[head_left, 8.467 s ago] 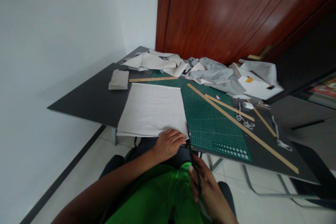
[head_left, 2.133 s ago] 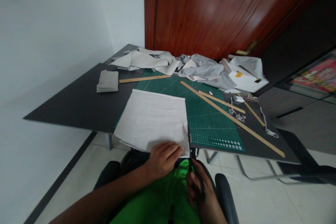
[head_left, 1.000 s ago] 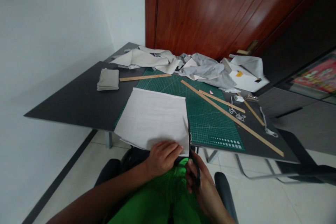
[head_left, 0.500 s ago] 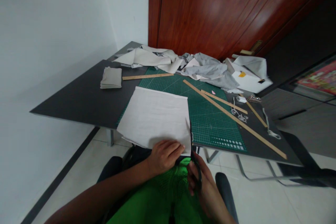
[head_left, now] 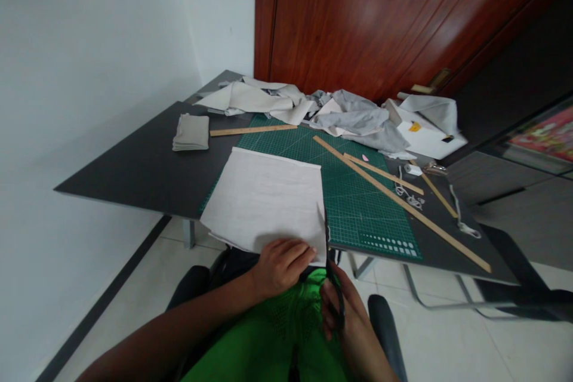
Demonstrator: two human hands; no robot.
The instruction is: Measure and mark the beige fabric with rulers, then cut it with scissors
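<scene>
A pale cloth panel point(head_left: 268, 203) lies over the near part of the green cutting mat point(head_left: 353, 209), its lower edge reaching the table's front edge. My left hand point(head_left: 284, 264) rests on the cloth's near right corner, fingers together and curled over the edge. Dark scissors point(head_left: 336, 295) are gripped in my right hand point(head_left: 342, 304), just past the table edge. Their blades run along the right side of the cloth; how far apart the blades are is hard to tell.
Crumpled grey and cream fabric point(head_left: 349, 113) lines the back of the table. Folded cloths point(head_left: 191, 132) sit at the left. Wooden strips point(head_left: 398, 200), white cord point(head_left: 414, 200) and a white box point(head_left: 425, 134) are at the right.
The view has shifted very slightly. Both hands, the cloth and the scissors look almost unmoved.
</scene>
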